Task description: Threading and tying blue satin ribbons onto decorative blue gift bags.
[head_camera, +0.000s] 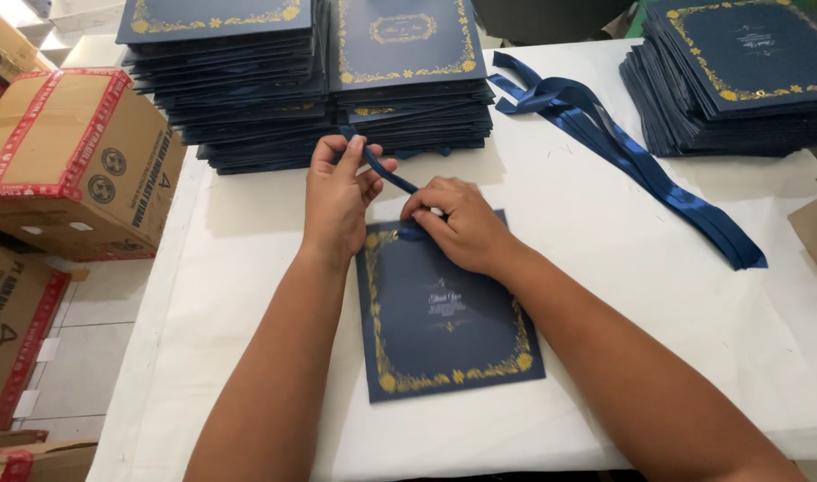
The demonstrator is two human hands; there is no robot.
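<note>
On white cloth, flat navy gold-bordered card (444, 312), both hands, left hand (337, 201), right hand (457, 223), pinching satin ribbon (386, 170)

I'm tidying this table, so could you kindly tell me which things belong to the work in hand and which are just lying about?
In hand:
- left hand and right hand, both pinching the short navy ribbon
- navy card with gold border, flat under it

Lying about:
- stacks of navy cards
- loose ribbon bundle
- cardboard boxes

A white-covered table (605, 295) stands on a pale tiled floor (87, 357). Brown cartons (69, 152) with red tape sit at its left, in even light.
</note>
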